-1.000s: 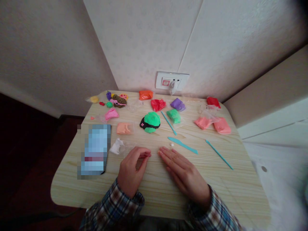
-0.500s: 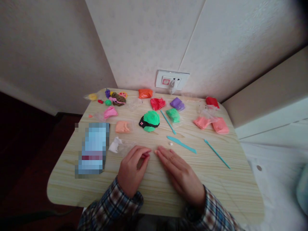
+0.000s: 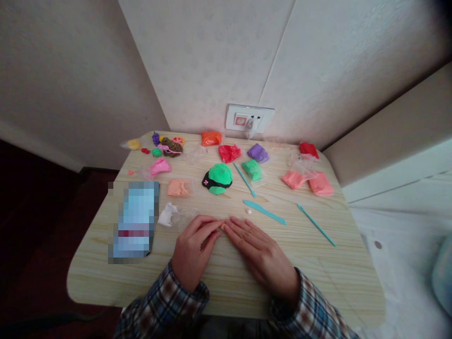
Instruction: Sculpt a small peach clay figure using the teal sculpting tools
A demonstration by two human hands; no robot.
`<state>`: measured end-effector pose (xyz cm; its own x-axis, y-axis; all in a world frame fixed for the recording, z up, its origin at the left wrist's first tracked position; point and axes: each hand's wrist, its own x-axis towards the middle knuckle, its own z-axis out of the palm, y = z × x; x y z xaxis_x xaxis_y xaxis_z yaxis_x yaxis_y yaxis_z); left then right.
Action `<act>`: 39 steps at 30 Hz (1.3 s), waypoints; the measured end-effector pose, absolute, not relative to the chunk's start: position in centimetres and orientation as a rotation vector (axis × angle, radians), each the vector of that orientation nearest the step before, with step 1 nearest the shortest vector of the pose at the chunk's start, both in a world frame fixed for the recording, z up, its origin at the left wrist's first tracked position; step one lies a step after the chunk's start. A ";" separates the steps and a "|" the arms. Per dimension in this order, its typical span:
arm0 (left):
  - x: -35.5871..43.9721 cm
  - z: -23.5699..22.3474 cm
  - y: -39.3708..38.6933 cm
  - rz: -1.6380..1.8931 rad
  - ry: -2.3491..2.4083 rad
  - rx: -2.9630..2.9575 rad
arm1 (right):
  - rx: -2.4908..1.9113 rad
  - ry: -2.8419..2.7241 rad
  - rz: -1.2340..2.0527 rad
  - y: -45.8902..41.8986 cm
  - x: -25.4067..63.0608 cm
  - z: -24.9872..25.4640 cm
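Note:
My left hand (image 3: pixel 192 249) rests on the wooden table (image 3: pixel 335 278) with its fingers curled, the tips pinched on a tiny orange-pink bit of clay (image 3: pixel 222 228). My right hand (image 3: pixel 259 252) lies flat, fingers stretched out, its fingertips meeting the left ones at that bit. Just beyond the hands are a small white clay ball (image 3: pixel 249 212) and a teal plastic knife (image 3: pixel 264 212). A green and black clay figure (image 3: pixel 218 179) stands further back in the middle.
Bags of clay lie about: white (image 3: pixel 168 215), peach (image 3: pixel 178 187), pink (image 3: pixel 158 166), orange (image 3: pixel 211 138), red (image 3: pixel 229 153), purple (image 3: pixel 257 152), green (image 3: pixel 253 169), salmon (image 3: pixel 320 183). Two thin teal tools (image 3: pixel 316 225) (image 3: pixel 244 180), a blurred phone (image 3: pixel 134 220), small clay figures (image 3: pixel 172 146) and a wall socket (image 3: pixel 249 118) are also there.
My right hand slid left until its fingertips met my left fingers. The left fingers stretched forward a little around the small clay bit.

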<state>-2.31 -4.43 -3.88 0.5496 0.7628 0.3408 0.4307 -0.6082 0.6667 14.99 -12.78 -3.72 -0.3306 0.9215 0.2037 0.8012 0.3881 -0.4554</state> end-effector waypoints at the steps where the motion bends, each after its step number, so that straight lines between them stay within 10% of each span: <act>1: -2.2 -3.8 -4.4 0.846 0.959 2.276 | -1.485 -2.212 0.369 -12.8 15.0 -3.8; 39: -1.4 -3.4 -4.4 0.789 1.094 2.182 | -1.649 -2.091 0.136 -13.1 14.8 -3.7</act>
